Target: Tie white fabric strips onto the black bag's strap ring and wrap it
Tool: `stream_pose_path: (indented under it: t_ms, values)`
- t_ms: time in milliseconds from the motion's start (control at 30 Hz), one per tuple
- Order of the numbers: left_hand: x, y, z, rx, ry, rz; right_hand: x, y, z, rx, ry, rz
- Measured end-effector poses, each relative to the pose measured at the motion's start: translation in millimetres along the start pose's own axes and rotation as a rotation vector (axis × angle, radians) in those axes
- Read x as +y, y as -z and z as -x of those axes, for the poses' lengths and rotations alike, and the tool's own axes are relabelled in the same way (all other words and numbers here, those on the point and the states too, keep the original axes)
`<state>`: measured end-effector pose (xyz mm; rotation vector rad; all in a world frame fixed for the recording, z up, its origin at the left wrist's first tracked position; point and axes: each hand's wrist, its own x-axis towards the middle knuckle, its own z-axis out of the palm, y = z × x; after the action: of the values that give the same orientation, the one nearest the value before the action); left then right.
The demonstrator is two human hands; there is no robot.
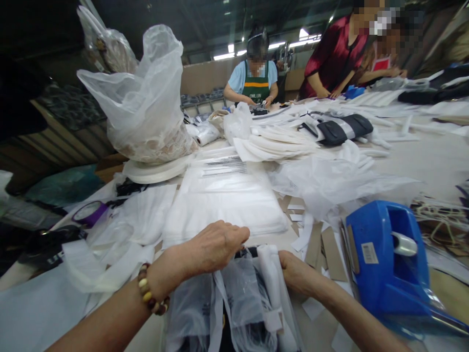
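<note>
In front of me lies a clear plastic bag (245, 293) with dark contents and a white padded roll (270, 274) along its right side. My left hand (220, 247), with a beaded bracelet (146, 288) on the wrist, is closed just above the bag's far end. Its fingertips are turned away, so what they pinch is hidden. My right hand (297, 271) grips the far right edge of the bag beside the white roll; its fingers are partly hidden. Just beyond both hands is a stack of flat white plastic bags (227, 210).
A blue tape dispenser (388, 264) stands to the right, near cardboard strips (331, 252). At left are a purple tape roll (90, 213) and a large filled plastic bag (146, 107). A black strapped item (344, 128) lies farther back. Several people work across the table.
</note>
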<state>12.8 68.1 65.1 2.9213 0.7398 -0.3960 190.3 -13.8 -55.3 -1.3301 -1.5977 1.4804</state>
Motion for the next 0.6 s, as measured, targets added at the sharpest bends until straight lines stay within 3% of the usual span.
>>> stream_pose_path:
  t_ms: [333, 500, 600]
  values:
    - [-9.4, -0.5, -0.1, -0.04, 0.012, 0.247, 0.6, -0.6, 1.0, 0.0, 0.0, -0.03]
    - [-7.5, 0.0, 0.2, -0.034, 0.082, 0.279, -1.5, 0.2, 2.1, -0.028, 0.051, -0.065]
    - [-9.5, -0.3, 1.1, -0.031, 0.054, 0.28, -0.4, 0.4, 4.4, -0.043, 0.051, -0.067]
